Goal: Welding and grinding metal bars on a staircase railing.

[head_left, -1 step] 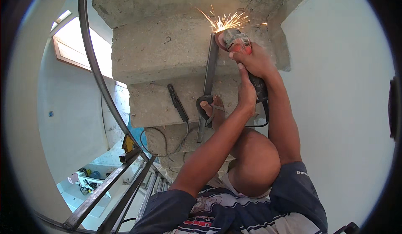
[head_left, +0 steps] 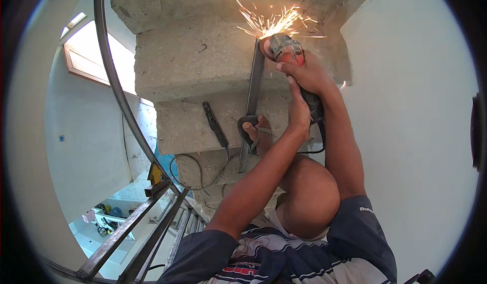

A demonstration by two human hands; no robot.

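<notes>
Both of my hands are wrapped round an angle grinder [head_left: 286, 48] with a grey and red head and a dark body. My right hand [head_left: 312, 73] grips it just behind the head; my left hand [head_left: 299, 106] closes on the body from the left, its fingers partly hidden. The grinder's disc meets the far end of a dark metal bar [head_left: 254, 78], and bright sparks [head_left: 276, 22] fan out there. The bar lies across the concrete steps, with my sandalled foot [head_left: 256, 129] pressing on its nearer part.
A black welding electrode holder [head_left: 215, 125] with its looped cable lies on a concrete step [head_left: 177, 116] left of the bar. Along the left runs a metal railing [head_left: 115, 76], with a yellow clamp-like piece [head_left: 156, 173] on it. A white wall [head_left: 406, 106] rises on the right.
The sparks spread wider and brighter, with a few flying farther right. My hands, the grinder and the bar stay almost exactly where they were.
</notes>
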